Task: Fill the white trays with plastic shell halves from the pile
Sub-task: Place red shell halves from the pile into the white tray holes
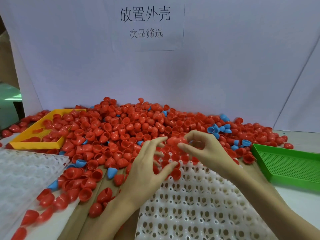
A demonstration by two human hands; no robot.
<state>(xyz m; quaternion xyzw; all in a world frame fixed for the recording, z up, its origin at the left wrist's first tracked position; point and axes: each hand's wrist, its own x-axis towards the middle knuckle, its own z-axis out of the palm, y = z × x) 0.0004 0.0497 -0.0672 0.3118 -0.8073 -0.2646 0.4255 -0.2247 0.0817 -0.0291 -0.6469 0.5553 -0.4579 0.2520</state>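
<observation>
A big pile of red shell halves, with a few blue ones mixed in, covers the table's far side. A white tray with rows of holes lies in front of me; several red halves sit in its far rows. My right hand pinches a red shell half between thumb and fingers above the tray's far edge. My left hand hovers over the tray's far left corner with fingers spread and loosely bent, holding nothing that I can see. A second white tray lies at the left.
A yellow tray with red halves sits at the back left. A green perforated tray stands at the right. Loose red and blue halves lie scattered between the two white trays. A white backdrop with a printed sign stands behind the pile.
</observation>
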